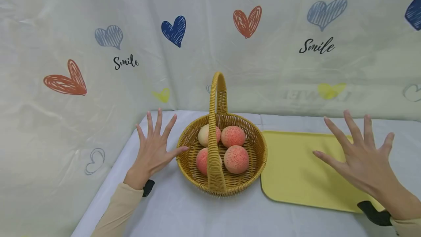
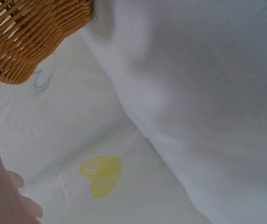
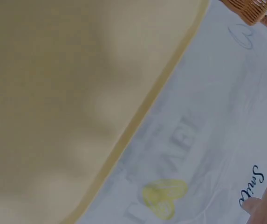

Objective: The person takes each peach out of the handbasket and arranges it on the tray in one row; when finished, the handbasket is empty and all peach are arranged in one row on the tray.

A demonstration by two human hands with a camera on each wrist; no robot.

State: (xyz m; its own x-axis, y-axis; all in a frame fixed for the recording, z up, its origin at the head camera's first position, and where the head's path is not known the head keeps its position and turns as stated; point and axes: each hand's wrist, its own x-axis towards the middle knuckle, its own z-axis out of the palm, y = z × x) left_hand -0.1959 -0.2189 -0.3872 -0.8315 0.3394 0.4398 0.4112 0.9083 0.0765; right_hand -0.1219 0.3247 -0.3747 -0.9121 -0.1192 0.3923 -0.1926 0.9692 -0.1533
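Basket [image 1: 254,148] holding four pinkish balls [image 1: 236,159] sits on white worktop [image 1: 243,215] beside yellow tray [image 1: 292,171]. Left hand [image 1: 154,153] near basket, right hand [image 1: 366,160] above tray; fingers of both spread wide, holding nothing. Balls look soft: likely best gripped lightly, clear of handle [image 1: 213,127].

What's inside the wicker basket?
The wicker basket holds four pink balls, some partly cream. In the head view, its handle hides part of the two on the left; whatever lies directly beneath the balls is covered.

The woven basket [image 1: 256,145] is golden, the balls [image 1: 236,159] mottled pink and cream, the tray [image 1: 292,171] yellow.
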